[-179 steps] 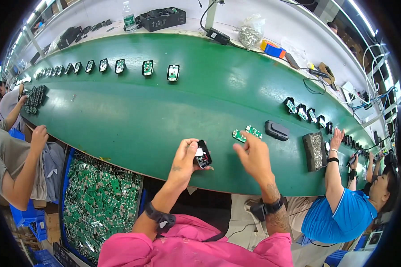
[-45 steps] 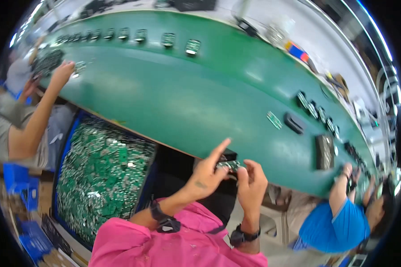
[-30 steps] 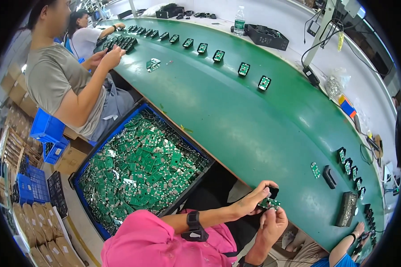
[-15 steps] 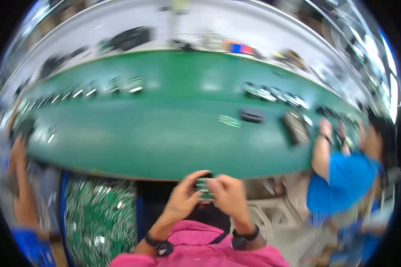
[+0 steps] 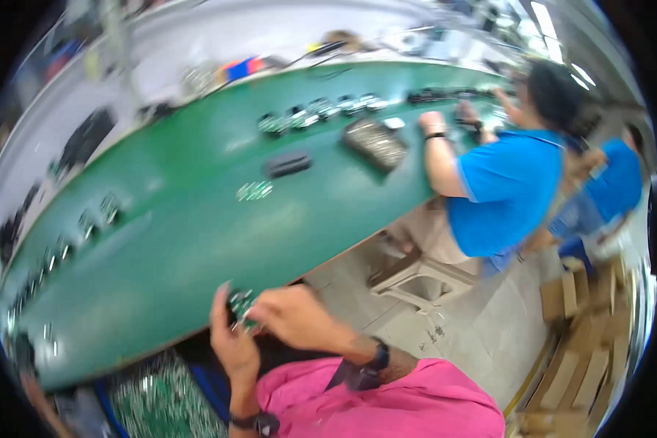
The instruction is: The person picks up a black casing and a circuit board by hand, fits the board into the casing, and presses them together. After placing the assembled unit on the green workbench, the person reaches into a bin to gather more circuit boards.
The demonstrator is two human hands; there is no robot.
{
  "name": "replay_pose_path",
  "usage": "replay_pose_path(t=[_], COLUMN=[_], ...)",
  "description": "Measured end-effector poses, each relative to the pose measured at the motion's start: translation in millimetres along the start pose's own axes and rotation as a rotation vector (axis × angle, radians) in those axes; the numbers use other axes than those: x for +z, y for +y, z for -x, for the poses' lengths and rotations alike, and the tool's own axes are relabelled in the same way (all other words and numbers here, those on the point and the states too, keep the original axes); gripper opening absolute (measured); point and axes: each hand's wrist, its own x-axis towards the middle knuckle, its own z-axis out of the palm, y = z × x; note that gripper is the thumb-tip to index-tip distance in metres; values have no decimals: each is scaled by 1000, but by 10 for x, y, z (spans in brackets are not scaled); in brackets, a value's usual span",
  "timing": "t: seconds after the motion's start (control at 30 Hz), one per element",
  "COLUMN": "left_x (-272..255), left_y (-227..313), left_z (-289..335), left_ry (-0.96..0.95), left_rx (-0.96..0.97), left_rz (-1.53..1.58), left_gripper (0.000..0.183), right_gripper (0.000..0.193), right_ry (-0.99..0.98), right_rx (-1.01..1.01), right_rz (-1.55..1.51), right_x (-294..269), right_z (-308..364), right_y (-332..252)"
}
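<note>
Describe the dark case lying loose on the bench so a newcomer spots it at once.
Find the long green bench, then the speckled block lying on it. The case lies to the block's left, just beyond a loose green circuit board. Unlike both neighbours, it is plain dark grey.

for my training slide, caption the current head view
Left hand and right hand hold a circuit board at a green bench, a co-worker in blue to the right.

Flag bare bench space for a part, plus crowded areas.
Free: green bench ahead of held circuit board, between left housing row and loose board; also from black case to front edge.
Crowded: right side, with more housings, mottled block, co-worker's arm.
</note>
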Motion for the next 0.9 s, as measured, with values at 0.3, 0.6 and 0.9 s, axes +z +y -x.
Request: replay_pose_path(t=[0.3,0.6,0.9], left_x=[-249,-205,-124], left_y=[-5,-62,-35], left_z=[-19,15,8], left_ry=[-282,-105,-43], left_rx=[-209,-218,-148], left_rz=[390,230,105], left_gripper=[47,35,33], right_gripper=[17,21,24], right_ry=[6,-24,106], right_rx=[156,215,178], right_rz=[49,99,71], right_x=[-43,95,228], right_z=[-26,-10,60], right_y=[-67,-65,19])
